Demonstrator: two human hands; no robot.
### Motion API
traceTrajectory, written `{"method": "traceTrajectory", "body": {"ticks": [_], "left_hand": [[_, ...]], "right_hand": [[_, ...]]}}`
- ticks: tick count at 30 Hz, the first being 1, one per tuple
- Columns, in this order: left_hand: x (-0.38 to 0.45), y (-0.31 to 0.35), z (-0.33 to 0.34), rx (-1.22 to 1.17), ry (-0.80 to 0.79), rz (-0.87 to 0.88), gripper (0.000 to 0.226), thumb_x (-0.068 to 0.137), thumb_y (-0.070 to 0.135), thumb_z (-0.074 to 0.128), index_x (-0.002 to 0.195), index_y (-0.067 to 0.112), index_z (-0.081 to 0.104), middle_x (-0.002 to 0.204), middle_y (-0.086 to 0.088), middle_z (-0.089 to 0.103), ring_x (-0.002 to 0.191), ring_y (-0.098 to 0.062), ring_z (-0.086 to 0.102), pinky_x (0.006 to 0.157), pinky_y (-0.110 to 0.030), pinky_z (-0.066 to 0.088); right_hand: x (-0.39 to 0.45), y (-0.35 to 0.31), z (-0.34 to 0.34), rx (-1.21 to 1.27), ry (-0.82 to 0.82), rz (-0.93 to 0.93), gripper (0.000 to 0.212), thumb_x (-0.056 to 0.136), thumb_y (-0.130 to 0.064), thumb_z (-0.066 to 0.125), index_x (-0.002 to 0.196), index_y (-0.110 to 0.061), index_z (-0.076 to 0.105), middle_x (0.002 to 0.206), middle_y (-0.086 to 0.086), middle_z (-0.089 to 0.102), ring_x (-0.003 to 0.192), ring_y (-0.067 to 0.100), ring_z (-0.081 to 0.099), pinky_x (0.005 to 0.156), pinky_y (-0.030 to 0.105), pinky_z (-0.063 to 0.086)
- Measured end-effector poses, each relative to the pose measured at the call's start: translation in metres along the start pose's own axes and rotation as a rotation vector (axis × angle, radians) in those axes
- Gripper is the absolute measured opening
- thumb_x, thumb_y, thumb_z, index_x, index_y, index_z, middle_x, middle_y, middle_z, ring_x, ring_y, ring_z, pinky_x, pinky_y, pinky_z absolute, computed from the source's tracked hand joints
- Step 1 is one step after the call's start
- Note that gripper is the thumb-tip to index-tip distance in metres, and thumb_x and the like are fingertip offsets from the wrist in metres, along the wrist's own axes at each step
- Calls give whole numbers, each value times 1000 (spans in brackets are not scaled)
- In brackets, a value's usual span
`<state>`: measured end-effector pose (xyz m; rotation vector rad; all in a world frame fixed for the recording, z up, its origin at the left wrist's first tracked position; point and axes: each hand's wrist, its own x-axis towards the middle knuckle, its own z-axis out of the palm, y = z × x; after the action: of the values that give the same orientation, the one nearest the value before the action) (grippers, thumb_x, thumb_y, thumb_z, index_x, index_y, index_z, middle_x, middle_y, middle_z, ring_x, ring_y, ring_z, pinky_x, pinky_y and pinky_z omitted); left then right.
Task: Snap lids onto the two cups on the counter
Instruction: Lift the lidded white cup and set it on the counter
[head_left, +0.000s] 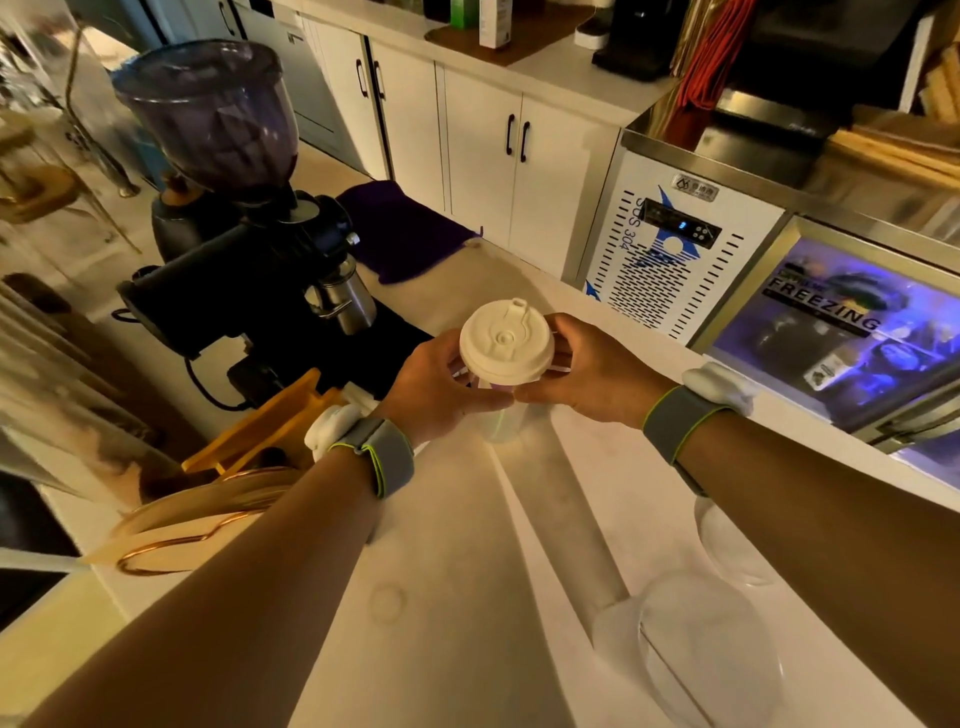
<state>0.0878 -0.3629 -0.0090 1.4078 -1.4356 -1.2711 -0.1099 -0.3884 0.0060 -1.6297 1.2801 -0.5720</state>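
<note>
A clear plastic cup (501, 423) stands on the white counter (467, 545) in the middle of the view, with a white sip lid (506, 343) sitting on its rim. My left hand (441, 389) wraps the cup's left side just under the lid. My right hand (592, 371) wraps the right side, and the thumbs nearly meet in front. A second clear cup (711, 654) lies at the lower right with no lid on it. Beside it sits another clear rounded piece (727, 540), partly behind my right forearm.
A black coffee grinder (249, 208) with a dark hopper stands at the left. A purple cloth (400, 228) lies behind it. A yellow holder (270, 421) and a wooden tray with a copper handle (197, 514) sit at the left edge. A glass-door freezer (831, 332) is to the right.
</note>
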Motion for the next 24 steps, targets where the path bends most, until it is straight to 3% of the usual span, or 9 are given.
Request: {"method": "traceTrajectory", "body": {"ticks": [5,8,12,15,18,21,24], "left_hand": [[1,-9,2,-47,2,12,75,62,-5,86,128,14,57,120,0,68,117,-13,61,105,-32,47],[2,-11,3,-37,-9,21,78,62,-2,88,130,17,56,119,7,67,118,-7,60,104,-27,45],[2,-16,5,21,-20,31,82,60,4,90,128,32,54,112,26,64,110,12,57,94,-10,44],[-4,-20,5,57,2,2,85,62,11,90,132,37,51,118,29,62,121,1,53,106,-22,37],[-19,-27,7,-5,17,-81,99,65,11,88,147,27,36,147,11,47,141,-15,37,116,-37,28],[-48,-41,15,-53,14,-182,107,67,11,87,153,19,23,159,-4,32,145,-20,30,118,-37,26],[-80,-59,38,-2,-46,-201,96,71,10,84,150,16,29,155,-6,37,144,-21,33,117,-36,28]], "right_hand": [[3,5,2,12,-7,-1,78,52,-48,86,120,-37,49,112,-22,61,101,-8,57,73,7,46],[5,11,1,-1,-20,2,76,58,-41,87,124,-32,51,119,-13,63,107,4,59,83,18,47],[5,18,-1,4,-23,5,77,62,-35,87,128,-32,50,124,-10,62,114,7,57,96,33,48],[2,23,-7,4,-37,11,82,66,-27,86,136,-32,43,130,-8,57,119,10,54,100,38,46],[-6,30,-18,5,-5,57,97,67,-26,86,147,-26,31,141,-1,50,123,13,50,97,31,44],[-25,45,-32,-9,25,99,99,68,-26,85,148,-26,28,145,0,46,129,15,46,96,29,42],[-57,78,-52,-89,115,175,93,71,-30,83,147,-27,29,146,0,45,131,15,44,98,28,40]]}}
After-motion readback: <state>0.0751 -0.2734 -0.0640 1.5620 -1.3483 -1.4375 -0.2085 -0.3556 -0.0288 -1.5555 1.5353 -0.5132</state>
